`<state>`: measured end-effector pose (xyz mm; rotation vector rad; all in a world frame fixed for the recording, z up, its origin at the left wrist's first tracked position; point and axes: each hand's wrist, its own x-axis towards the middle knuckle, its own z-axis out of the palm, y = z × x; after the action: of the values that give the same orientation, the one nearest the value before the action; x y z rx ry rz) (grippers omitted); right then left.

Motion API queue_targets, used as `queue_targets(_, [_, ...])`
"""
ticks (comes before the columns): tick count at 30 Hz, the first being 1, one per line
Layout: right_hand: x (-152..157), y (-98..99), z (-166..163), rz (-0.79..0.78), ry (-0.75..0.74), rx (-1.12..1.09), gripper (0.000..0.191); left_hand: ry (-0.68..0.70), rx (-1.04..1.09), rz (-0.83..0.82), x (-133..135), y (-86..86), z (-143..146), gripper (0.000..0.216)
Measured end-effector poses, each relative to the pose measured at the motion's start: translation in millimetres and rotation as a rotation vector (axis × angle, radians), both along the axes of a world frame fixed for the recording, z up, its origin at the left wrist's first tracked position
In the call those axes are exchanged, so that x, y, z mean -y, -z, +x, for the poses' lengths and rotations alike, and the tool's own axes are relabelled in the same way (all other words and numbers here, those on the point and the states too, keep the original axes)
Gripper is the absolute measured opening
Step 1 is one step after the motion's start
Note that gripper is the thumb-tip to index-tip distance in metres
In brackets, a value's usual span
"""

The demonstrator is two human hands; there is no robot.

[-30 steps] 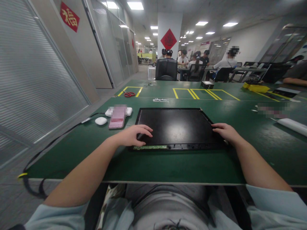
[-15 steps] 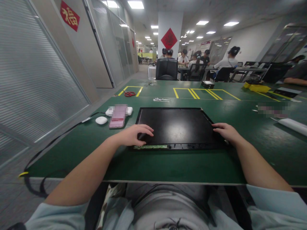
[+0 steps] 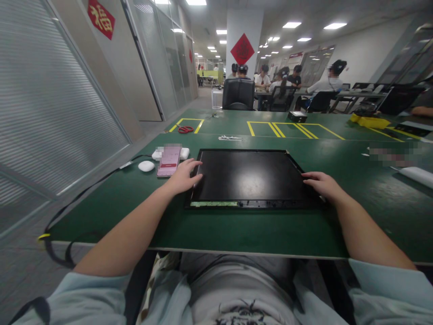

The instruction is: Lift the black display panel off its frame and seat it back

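A black flat display panel lies on the green table, its dark glossy face up. Along its near edge runs a narrow green circuit board strip. At the panel's left edge is my left hand, thumb and forefinger apart, tips on the frame; its other fingers are partly hidden. My right hand has its fingers bent over the right edge, thumb close to the forefinger, gripping the frame there. What the undersides of both hands touch is hidden.
Left of the panel are a pink-screened phone and a white rounded object. Red-handled scissors, a small black box and a yellow object lie farther back. A black strap crosses the table's left side. People sit beyond.
My left hand has moved off the panel's lower left area, up and left to its left edge. My right hand stays at the right edge. The view has shifted slightly.
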<state>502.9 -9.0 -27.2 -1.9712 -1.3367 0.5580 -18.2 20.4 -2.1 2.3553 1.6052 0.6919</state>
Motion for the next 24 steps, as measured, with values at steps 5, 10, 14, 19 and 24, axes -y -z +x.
queue_targets(5, [1.8,-3.5,-4.3,-0.011,0.011,-0.05,0.024,-0.054,-0.013,0.014,-1.9,-1.5,-0.1,0.058])
queue_targets(10, [1.2,-2.0,-3.6,-0.025,0.012,-0.04,0.028,-0.077,-0.112,-0.112,-1.7,-0.9,-0.9,0.064])
queue_targets(14, [1.3,-2.4,-4.2,0.0,0.002,0.013,0.027,-0.039,-0.134,-0.133,-2.1,0.4,-1.6,0.064])
queue_targets(19, [2.8,-6.6,-7.2,-0.008,-0.012,0.04,0.026,-0.038,-0.118,-0.15,0.2,-2.5,1.2,0.062])
queue_targets(24, [2.7,-7.2,-6.6,-0.026,-0.008,0.03,0.028,-0.035,-0.13,-0.154,1.7,-5.0,2.6,0.06])
